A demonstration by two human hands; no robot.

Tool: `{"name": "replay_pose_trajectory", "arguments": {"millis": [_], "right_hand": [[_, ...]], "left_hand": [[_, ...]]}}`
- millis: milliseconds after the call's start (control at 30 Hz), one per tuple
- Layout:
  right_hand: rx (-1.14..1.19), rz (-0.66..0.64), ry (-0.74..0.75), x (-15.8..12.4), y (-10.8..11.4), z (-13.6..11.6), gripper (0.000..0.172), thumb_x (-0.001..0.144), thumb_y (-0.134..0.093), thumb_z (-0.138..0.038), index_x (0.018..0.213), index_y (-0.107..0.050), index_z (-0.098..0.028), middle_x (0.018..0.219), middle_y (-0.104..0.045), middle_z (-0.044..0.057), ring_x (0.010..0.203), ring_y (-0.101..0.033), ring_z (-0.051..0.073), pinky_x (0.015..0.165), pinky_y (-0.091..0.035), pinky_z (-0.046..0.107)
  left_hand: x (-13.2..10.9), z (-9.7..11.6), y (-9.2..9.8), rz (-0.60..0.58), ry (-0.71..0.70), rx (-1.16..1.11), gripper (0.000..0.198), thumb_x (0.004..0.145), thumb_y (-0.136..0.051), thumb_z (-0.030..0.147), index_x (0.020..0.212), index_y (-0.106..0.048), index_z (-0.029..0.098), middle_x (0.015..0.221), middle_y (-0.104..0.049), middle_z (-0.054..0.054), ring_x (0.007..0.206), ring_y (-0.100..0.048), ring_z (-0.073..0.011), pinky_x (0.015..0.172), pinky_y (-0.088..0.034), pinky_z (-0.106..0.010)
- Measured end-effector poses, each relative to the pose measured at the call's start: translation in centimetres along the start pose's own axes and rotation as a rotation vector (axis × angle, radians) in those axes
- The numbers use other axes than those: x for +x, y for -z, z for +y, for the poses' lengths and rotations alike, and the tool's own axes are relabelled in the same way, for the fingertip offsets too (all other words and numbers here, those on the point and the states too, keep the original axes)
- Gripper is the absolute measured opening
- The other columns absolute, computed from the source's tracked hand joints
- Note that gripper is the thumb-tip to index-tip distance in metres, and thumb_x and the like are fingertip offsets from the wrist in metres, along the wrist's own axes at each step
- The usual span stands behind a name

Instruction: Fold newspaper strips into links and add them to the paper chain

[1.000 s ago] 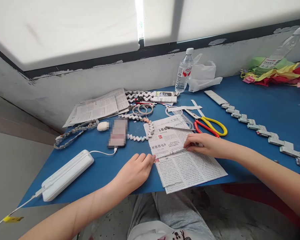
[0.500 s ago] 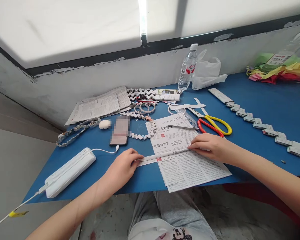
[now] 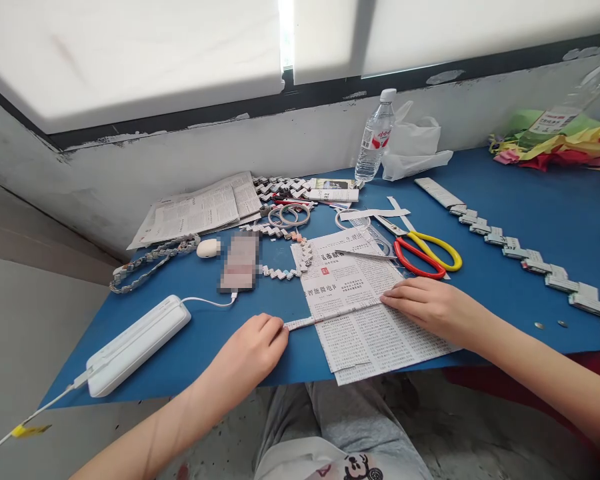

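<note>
A narrow folded newspaper strip (image 3: 337,312) lies across a larger newspaper sheet (image 3: 385,337) near the table's front edge. My left hand (image 3: 260,343) pinches the strip's left end, which reaches past the sheet over the blue tabletop. At the strip's right end, my right hand (image 3: 423,301) has its fingers together on it, resting over the sheet. Behind the right hand lie scissors (image 3: 427,253) with one red and one yellow handle. A thin grey blade-like piece (image 3: 363,255) sits on the sheet's upper part.
A white power strip (image 3: 140,343) and a phone (image 3: 239,261) lie left. Folded-paper chains include a long one (image 3: 530,257) at right. Behind stand a water bottle (image 3: 376,137) and plastic bag (image 3: 414,143); newspapers (image 3: 195,210) and tape rolls (image 3: 290,215) lie further back.
The strip has been folded narrower along its length, its wider printed flap at the left end no longer showing. My left hand has shifted slightly, with its fingers closed at the end.
</note>
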State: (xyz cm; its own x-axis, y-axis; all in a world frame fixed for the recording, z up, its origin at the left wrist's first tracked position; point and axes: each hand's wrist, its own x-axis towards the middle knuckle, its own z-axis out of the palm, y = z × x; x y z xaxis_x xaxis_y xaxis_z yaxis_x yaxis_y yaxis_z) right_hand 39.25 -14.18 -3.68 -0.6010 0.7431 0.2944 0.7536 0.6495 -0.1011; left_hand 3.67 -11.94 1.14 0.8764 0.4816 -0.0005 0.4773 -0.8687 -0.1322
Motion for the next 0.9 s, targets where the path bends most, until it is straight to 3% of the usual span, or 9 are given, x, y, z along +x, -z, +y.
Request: {"name": "replay_pose_trajectory", "arguments": {"millis": [100, 200, 267, 367, 500, 633, 767, 900], "right_hand": [[-0.149, -0.001, -0.014, -0.3, -0.7, -1.8, 0.038, 0.092, -0.035, -0.009, 0.104, -0.071, -0.011, 0.104, -0.072, 0.016, 0.097, -0.067, 0.029, 0.084, -0.056, 0.044], [-0.193, 0.038, -0.094, 0.0, -1.7, -4.2, 0.043, 0.088, -0.032, -0.004, 0.112, -0.067, -0.004, 0.116, -0.066, 0.022, 0.106, -0.064, 0.033, 0.089, -0.055, 0.048], [-0.155, 0.066, -0.100, 0.5, -2.3, -5.7, 0.043, 0.088, -0.036, -0.007, 0.121, -0.062, -0.003, 0.124, -0.062, 0.023, 0.114, -0.060, 0.033, 0.094, -0.053, 0.047], [-0.102, 0.071, -0.102, 1.4, -2.9, -7.6, 0.048, 0.086, -0.042, -0.013, 0.132, -0.053, -0.004, 0.133, -0.055, 0.022, 0.125, -0.051, 0.034, 0.100, -0.049, 0.048], [-0.046, 0.026, -0.133, 2.6, -3.2, -9.2, 0.062, 0.083, -0.041, -0.014, 0.144, -0.036, -0.005, 0.142, -0.047, 0.019, 0.133, -0.042, 0.032, 0.105, -0.043, 0.051], [-0.018, -0.013, -0.132, 3.2, -3.2, -10.2, 0.064, 0.085, -0.040, -0.017, 0.147, -0.029, -0.008, 0.149, -0.037, 0.013, 0.138, -0.033, 0.030, 0.109, -0.039, 0.050], [-0.018, -0.059, -0.143, 3.4, -3.3, -10.6, 0.062, 0.086, -0.040, -0.019, 0.146, -0.032, -0.007, 0.152, -0.030, 0.012, 0.140, -0.029, 0.029, 0.110, -0.037, 0.048], [-0.044, -0.066, -0.186, 3.0, -3.3, -10.4, 0.064, 0.085, -0.040, -0.019, 0.148, -0.029, -0.009, 0.152, -0.031, 0.010, 0.140, -0.031, 0.027, 0.111, -0.035, 0.049]], "left_hand": [[0.1, 2.2, -0.3, -0.042, 0.065, 0.126, 0.038, 0.080, -0.036, -0.005, 0.100, -0.066, 0.008, 0.099, -0.067, -0.016, 0.086, -0.064, -0.0263, 0.072, -0.054, -0.040], [0.5, 4.8, -1.8, 0.038, 0.154, 0.115, 0.039, 0.085, -0.035, 0.004, 0.107, -0.066, 0.007, 0.115, -0.065, -0.021, 0.109, -0.060, -0.0318, 0.088, -0.051, -0.046], [0.9, 6.4, -3.1, 0.089, 0.274, 0.087, 0.043, 0.087, -0.035, 0.012, 0.119, -0.061, 0.002, 0.126, -0.059, -0.023, 0.123, -0.051, -0.0339, 0.095, -0.048, -0.047], [1.7, 8.1, -4.4, 0.182, 0.417, 0.017, 0.054, 0.086, -0.037, 0.021, 0.134, -0.046, -0.002, 0.136, -0.050, -0.027, 0.129, -0.045, -0.0370, 0.098, -0.047, -0.050], [3.0, 9.1, -4.5, 0.200, 0.508, -0.076, 0.067, 0.082, -0.043, 0.026, 0.144, -0.032, 0.003, 0.145, -0.040, -0.025, 0.132, -0.038, -0.0432, 0.100, -0.040, -0.059], [4.2, 9.9, -4.2, 0.157, 0.536, -0.105, 0.067, 0.084, -0.040, 0.033, 0.146, -0.032, 0.009, 0.151, -0.032, -0.016, 0.136, -0.027, -0.0472, 0.102, -0.029, -0.071], [4.7, 10.3, -4.4, 0.154, 0.541, -0.094, 0.065, 0.086, -0.036, 0.035, 0.145, -0.033, 0.007, 0.151, -0.031, -0.016, 0.138, -0.023, -0.0456, 0.101, -0.022, -0.076], [4.2, 10.1, -4.5, 0.166, 0.536, -0.097, 0.063, 0.087, -0.035, 0.035, 0.144, -0.036, 0.008, 0.150, -0.033, -0.015, 0.137, -0.029, -0.0414, 0.103, -0.020, -0.074]]}}
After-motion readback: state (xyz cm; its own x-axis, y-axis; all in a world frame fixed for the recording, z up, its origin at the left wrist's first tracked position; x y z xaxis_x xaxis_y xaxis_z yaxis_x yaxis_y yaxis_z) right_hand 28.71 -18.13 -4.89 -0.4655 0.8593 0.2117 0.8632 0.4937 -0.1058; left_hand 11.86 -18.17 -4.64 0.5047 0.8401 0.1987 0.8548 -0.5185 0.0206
